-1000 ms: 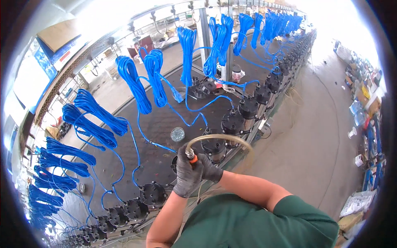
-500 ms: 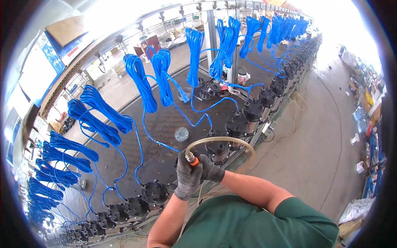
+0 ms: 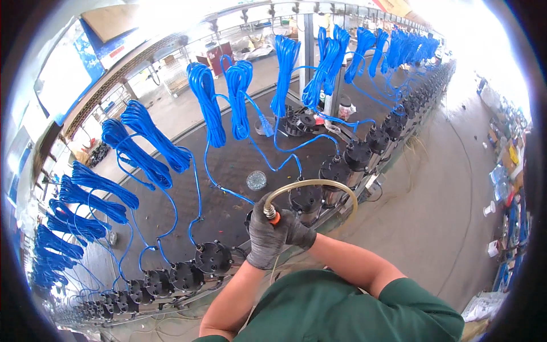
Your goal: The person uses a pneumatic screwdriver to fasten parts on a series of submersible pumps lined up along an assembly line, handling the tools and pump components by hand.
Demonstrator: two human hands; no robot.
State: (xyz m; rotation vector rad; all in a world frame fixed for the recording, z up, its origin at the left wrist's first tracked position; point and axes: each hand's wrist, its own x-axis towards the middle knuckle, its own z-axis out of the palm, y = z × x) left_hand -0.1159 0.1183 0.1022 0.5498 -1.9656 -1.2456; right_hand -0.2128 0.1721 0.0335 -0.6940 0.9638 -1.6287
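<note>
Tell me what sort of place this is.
Probably a factory assembly line: round black units stand in a long row along a dark bench, bundled blue cables run to them, and the gloved left hand grips a hose-fed tool.

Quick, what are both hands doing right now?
Left hand: closed around the hose-fed tool.
Right hand: partly hidden, can't tell what it grips.
</note>
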